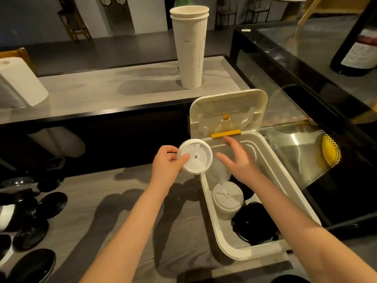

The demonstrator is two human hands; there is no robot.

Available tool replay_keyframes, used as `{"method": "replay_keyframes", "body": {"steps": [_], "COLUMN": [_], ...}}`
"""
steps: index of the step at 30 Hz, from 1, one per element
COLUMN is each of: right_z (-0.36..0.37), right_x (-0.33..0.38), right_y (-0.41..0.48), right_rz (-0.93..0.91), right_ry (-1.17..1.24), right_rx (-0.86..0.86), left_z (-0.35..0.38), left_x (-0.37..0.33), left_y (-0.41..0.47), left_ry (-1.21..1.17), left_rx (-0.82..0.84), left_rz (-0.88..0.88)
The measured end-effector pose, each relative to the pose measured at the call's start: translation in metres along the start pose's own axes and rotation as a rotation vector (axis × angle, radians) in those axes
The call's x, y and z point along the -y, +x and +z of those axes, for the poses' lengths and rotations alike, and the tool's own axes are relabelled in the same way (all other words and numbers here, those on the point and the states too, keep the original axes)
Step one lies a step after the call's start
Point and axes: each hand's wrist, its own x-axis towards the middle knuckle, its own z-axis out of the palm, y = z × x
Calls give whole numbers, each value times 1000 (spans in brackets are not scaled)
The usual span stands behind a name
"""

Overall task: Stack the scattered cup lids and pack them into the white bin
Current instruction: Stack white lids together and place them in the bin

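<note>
Our left hand gripped a round white lid, thumb pressed across its top face and fingers curled behind its rim; the lid looked matte and fibrous, with a moulded ridge and a small sip hole, and we could not tell whether more lids were nested under it. Our right hand held nothing, its fingers straight and spread, hovering just right of that lid and above the far half of the white bin. The bin was a smooth, round-cornered plastic box standing on the grey wood-grain counter, its hinged cover tipped upright at the far end behind a yellow latch. Inside, near the left wall and below our right wrist, stood a short stack of white lids of the same pulpy finish, and nearer still lay glossy black lids. More glossy black lids lay scattered on the counter far to the left, well apart from both hands. On the far shelf stood tall nested paper cups, and at far left a white paper towel roll. A glass display case ran along the right.
</note>
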Motion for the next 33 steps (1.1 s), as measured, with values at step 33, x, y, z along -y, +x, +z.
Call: {"method": "replay_keyframes", "body": {"steps": [33], "right_z": [5], "right_x": [-25], "right_y": [-42], "right_rz": [-32], "right_ry": [-689], "right_rx": [550], "left_z": [21], "left_x": [22], "left_y": [-22], "left_ry": [966], "left_rx": [432], "left_rz": [303]}}
